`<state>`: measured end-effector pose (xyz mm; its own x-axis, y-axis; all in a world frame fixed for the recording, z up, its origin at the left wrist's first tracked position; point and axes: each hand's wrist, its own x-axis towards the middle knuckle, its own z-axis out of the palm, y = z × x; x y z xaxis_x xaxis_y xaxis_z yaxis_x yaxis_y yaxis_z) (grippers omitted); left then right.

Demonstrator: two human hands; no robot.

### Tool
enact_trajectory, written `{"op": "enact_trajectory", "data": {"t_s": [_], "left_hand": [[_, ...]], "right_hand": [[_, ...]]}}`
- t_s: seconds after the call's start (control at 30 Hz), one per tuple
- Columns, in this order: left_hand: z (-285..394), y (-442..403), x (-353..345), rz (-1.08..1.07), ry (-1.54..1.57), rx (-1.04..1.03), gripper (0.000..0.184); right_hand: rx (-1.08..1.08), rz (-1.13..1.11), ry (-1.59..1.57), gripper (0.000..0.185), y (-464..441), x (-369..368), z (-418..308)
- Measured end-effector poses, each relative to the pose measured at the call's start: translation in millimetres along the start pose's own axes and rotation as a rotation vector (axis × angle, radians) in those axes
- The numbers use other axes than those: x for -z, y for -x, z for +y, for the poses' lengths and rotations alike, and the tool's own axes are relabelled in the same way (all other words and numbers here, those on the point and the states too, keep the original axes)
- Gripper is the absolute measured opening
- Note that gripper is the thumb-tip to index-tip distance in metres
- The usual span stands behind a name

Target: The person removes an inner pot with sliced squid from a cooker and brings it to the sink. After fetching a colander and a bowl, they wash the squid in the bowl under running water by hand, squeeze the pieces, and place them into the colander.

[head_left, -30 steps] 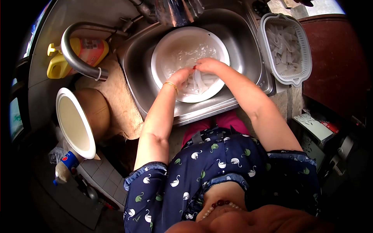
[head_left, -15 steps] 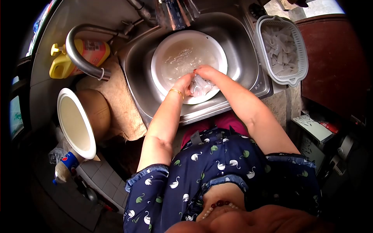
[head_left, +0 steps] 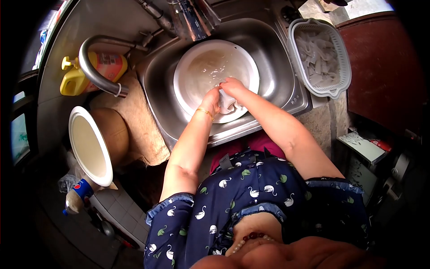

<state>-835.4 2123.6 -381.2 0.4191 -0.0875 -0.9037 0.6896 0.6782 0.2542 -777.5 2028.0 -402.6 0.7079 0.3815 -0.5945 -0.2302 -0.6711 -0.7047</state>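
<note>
A white round basin (head_left: 183, 74) holding cloudy water stands in the steel sink (head_left: 156, 83). Both my hands are at its near side, close together. Fingers of my left hand (head_left: 212, 99), with a gold bracelet at the wrist, are closed on a limp, whitish, squid-like piece (head_left: 228, 104). My right hand (head_left: 234, 86) pinches the same piece from the upper right, its fingertips near the left thumb. Part of the piece hangs below the hands in the basin. The fingertips are partly hidden.
Right of the sink, a white plastic basket (head_left: 344, 58) holds similar pale pieces (head_left: 318, 56). Left are a curved faucet (head_left: 85, 58), a yellow pump jug (head_left: 74, 83), a pot with a pale inside (head_left: 89, 145) and a blue-labelled bottle (head_left: 82, 190). Shiny metal hangs above the basin.
Both hands have shifted slightly, and the whitish piece looks more bunched between them. The water surface has fewer ripples. The camera view has tilted a little.
</note>
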Motion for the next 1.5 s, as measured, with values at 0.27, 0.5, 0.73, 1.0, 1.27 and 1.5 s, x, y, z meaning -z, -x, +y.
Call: {"op": "enact_trajectory", "data": {"t_s": [0.27, 0.5, 0.73, 1.0, 1.27, 1.5], "left_hand": [[5.7, 11.8, -5.3, -0.023, 0.096, -0.195, 0.033], [28.8, 57.8, -27.2, -0.041, 0.115, -0.284, 0.034], [48.4, 98.3, -47.6, -0.013, 0.032, -0.407, 0.035], [55.5, 121.0, -68.5, 0.027, 0.041, -0.435, 0.033], [56.7, 119.9, -69.0, 0.088, 0.003, -0.442, 0.034], [63.7, 137.1, -94.6, 0.071, -0.013, -0.468, 0.03]], "right_hand": [[-0.004, 0.041, 0.074, 0.048, 24.2, 19.1, -48.1], [0.112, 0.108, 0.012, 0.049, 44.9, 37.7, -85.4], [0.273, 0.156, -0.01, 0.029, 69.0, 64.9, -123.6], [0.341, 0.174, -0.049, 0.03, 67.1, 70.5, -128.4], [0.322, 0.121, -0.019, 0.032, 71.7, 80.2, -133.0], [0.312, 0.218, -0.129, 0.029, 78.9, 99.1, -141.1]]}}
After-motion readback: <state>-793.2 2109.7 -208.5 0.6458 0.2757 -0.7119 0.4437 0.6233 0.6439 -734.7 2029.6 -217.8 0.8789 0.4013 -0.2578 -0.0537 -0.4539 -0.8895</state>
